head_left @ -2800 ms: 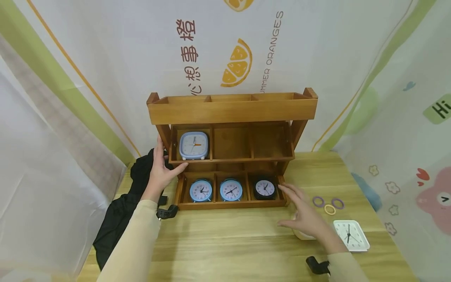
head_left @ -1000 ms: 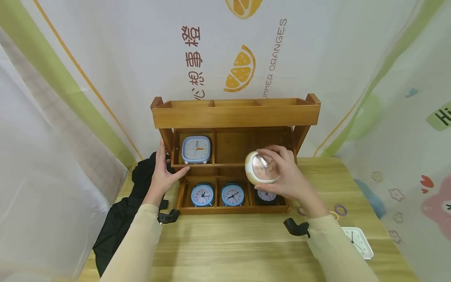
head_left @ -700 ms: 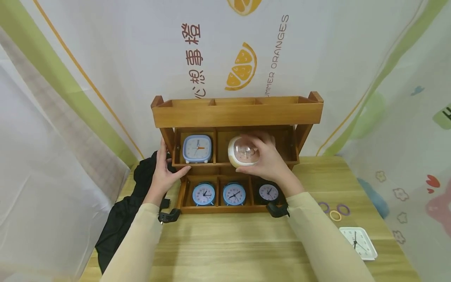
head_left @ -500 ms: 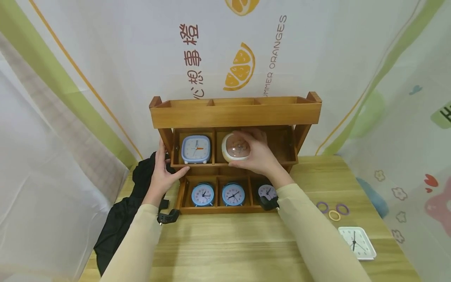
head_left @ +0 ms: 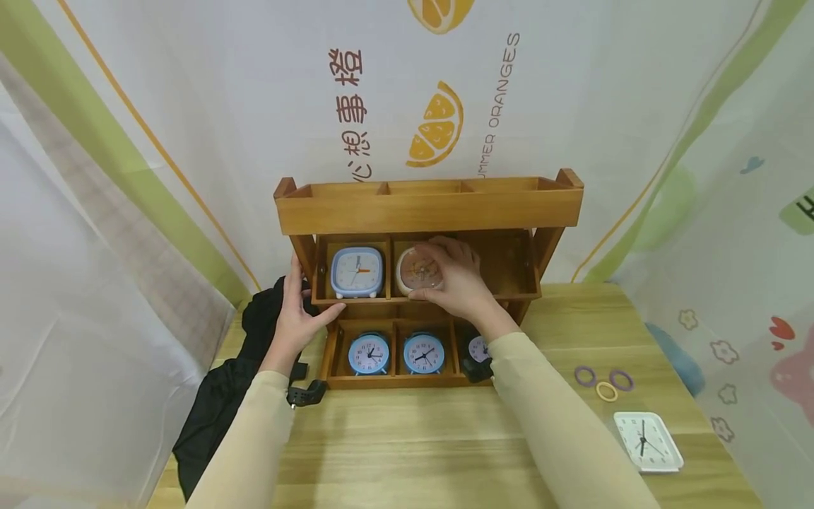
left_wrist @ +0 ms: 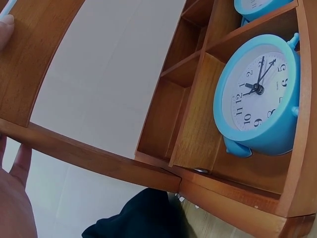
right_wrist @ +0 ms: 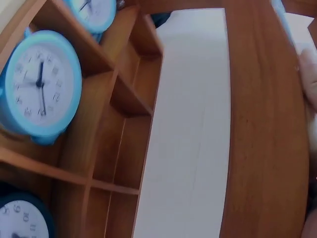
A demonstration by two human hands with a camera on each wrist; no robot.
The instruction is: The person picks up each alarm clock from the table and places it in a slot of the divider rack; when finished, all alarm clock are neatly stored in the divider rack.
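My right hand holds a round cream-and-white alarm clock in the middle compartment of the shelf's middle tier. Thumb and fingers are around its right side. On the shelf's left, my left hand grips the wooden shelf, thumb at the tier's front edge and fingers along the side. A blue square-faced clock stands in the left compartment beside the round one. Below sit two light-blue round clocks, one left and one middle. The black clock at right is partly hidden by the right wrist's camera.
A white square clock lies on the table at right, with two purple rings and a yellow ring behind it. Black cloth lies along the left side. A printed curtain hangs behind the shelf.
My right hand has lifted the round clock from the table at right, carried it up and leftward, and brought it into the middle compartment. The left hand has stayed at the shelf's side.
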